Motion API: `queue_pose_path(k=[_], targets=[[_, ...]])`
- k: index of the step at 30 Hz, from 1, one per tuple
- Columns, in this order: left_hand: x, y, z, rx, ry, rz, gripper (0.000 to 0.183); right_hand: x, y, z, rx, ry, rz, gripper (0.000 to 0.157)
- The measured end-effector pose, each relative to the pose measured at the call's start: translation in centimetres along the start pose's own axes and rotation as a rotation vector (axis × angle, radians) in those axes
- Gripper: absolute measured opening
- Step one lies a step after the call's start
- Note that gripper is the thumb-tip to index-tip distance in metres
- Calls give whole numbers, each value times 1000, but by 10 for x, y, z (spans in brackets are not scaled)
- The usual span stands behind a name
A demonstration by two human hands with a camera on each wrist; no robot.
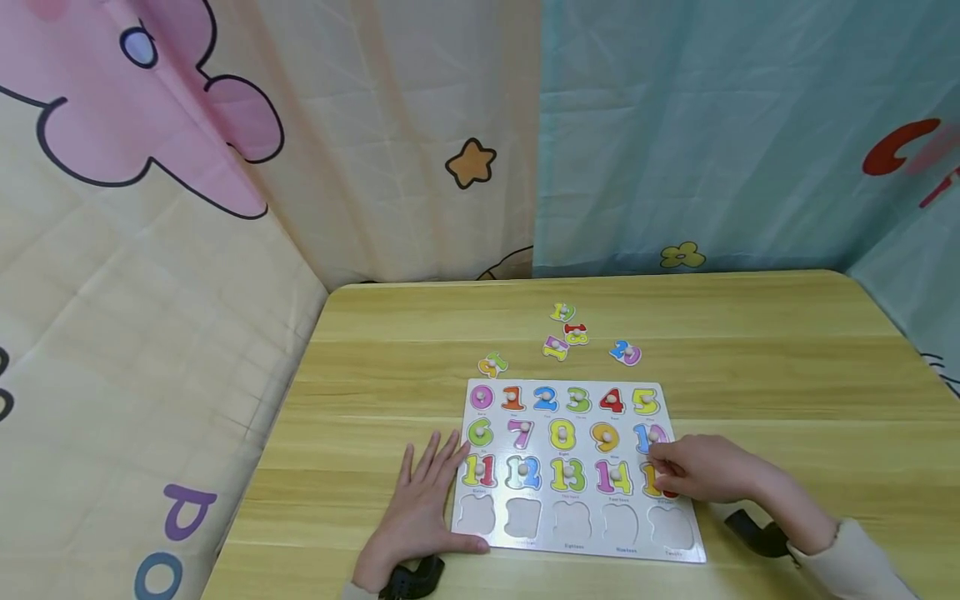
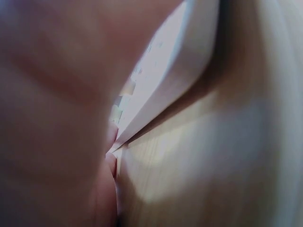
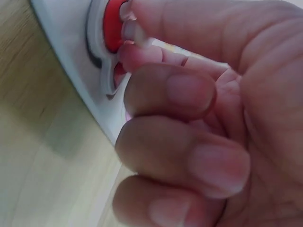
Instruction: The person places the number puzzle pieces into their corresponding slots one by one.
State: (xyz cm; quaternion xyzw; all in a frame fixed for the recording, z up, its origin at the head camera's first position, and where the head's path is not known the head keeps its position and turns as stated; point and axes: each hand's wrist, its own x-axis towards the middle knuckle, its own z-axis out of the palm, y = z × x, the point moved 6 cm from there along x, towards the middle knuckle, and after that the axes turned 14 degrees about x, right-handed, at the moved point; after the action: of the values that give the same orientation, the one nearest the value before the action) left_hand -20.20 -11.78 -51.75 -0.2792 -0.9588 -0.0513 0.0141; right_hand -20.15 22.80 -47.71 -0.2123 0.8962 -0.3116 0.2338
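Note:
A white number puzzle board (image 1: 543, 533) lies on the table, its upper three rows filled with colourful knobbed number pieces. My right hand (image 1: 701, 468) is at the board's right edge, thumb and forefinger pinching the small knob of the number 15 piece (image 1: 649, 479). In the right wrist view this red-and-white piece (image 3: 112, 26) stands slightly proud of the board, and the other fingers are curled in. My left hand (image 1: 423, 508) rests with spread fingers along the board's left edge, its thumb by the lower left corner. The left wrist view is mostly covered by the palm (image 2: 52, 113).
Beyond the board lie loose two-digit pieces: a green-and-orange one (image 1: 492, 365), a purple-and-yellow one (image 1: 555, 348), an 18 piece (image 1: 576, 334), a yellow-green one (image 1: 562, 312) and a blue-and-purple 20 piece (image 1: 626, 352). The bottom row holds bare recesses (image 1: 573, 522). Curtains hang behind the table.

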Motion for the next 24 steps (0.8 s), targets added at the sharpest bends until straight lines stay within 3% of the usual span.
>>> queue_pose_path(k=[8, 18, 24], targets=[[0, 0, 1, 2, -7, -8, 129, 1, 1, 1, -11, 9, 48, 26], [-1, -1, 3, 13, 37, 4, 128, 3, 3, 1, 11, -3, 118, 26], [-1, 0, 2, 11, 22, 3, 128, 3, 4, 2, 12, 1, 135, 26]])
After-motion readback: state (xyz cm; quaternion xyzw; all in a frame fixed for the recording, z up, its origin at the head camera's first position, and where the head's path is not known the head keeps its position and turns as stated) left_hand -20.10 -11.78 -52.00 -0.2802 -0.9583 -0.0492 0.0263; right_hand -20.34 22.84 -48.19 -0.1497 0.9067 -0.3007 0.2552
